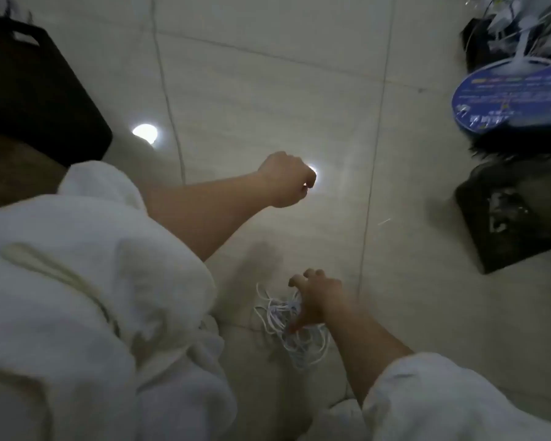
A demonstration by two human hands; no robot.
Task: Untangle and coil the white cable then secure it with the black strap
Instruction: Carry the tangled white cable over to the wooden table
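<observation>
While the right hand (pixel 315 300) touches the thin, looped white cable (pixel 287 326) with spread fingers, the left hand (pixel 287 179) hangs fisted.

indoor living space, most likely a home. glossy pale floor tiles (pixel 268 74) with thin grout lines, mirroring two round ceiling lights (pixel 144 132). household clutter set straight on the floor at the right edge: round blue hand fan (pixel 506 103) with white handle, dark boxy items (pixel 509 214) beside it. dark board with a handle slot (pixel 29 90) at upper left. exact room type not determinable.
</observation>
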